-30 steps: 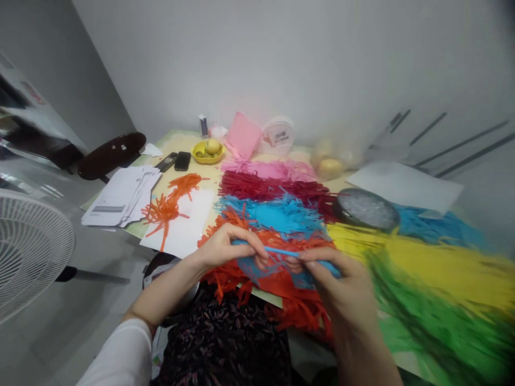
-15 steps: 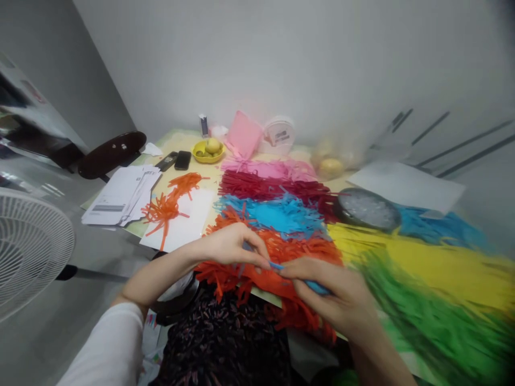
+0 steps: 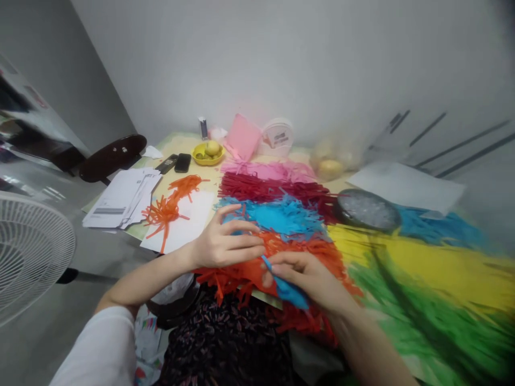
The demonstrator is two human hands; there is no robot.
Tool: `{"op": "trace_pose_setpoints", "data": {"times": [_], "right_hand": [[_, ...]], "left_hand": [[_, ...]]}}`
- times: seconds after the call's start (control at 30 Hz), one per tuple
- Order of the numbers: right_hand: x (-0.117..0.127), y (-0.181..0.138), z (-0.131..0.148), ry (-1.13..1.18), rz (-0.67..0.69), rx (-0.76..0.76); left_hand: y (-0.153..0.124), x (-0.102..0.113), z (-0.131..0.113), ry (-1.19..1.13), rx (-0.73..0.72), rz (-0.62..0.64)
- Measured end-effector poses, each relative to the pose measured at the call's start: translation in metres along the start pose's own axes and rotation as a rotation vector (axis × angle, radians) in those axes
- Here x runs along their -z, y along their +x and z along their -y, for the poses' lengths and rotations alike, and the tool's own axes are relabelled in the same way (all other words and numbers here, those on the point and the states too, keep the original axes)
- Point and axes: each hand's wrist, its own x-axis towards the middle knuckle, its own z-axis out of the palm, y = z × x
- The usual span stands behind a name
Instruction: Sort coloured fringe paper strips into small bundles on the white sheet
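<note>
Table (image 3: pixel 177 146): two orange tassels (image 3: pixel 164 209); two hands (image 3: pixel 219 245) (image 3: pixel 311 272), right gripping blue tassel (image 3: pixel 288 291)

Blue paper (image 3: pixel 290 292), slanting in right hand (image 3: pixel 311 274)

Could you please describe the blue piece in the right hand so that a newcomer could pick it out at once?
At the table against the wall, look to the orange fringe at the near edge. Over it, the right hand pinches a slim blue piece. Unlike the blue fringed pile lying farther back, this one is held.
</note>
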Motion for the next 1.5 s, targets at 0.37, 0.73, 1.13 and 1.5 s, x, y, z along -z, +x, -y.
{"op": "trace_pose_setpoints", "data": {"times": [0.37,0.73,1.13,1.5], "right_hand": [[-0.016,0.009,-0.001,0.054,-0.416,0.294],[0.012,0.029,-0.016,-0.424,-0.587,0.543],[0.271,0.064,-0.039,-0.977,-0.935,-0.187],[0.280,0.056,-0.052,-0.966,-0.913,-0.012]], "left_hand": [[0.004,-0.059,-0.039,-0.586,0.910,-0.318],[0.031,-0.086,-0.035,-0.935,1.312,-0.382],[0.021,-0.062,-0.014,-0.795,1.409,-0.476],[0.026,-0.071,-0.025,-0.813,1.441,-0.328]]}}
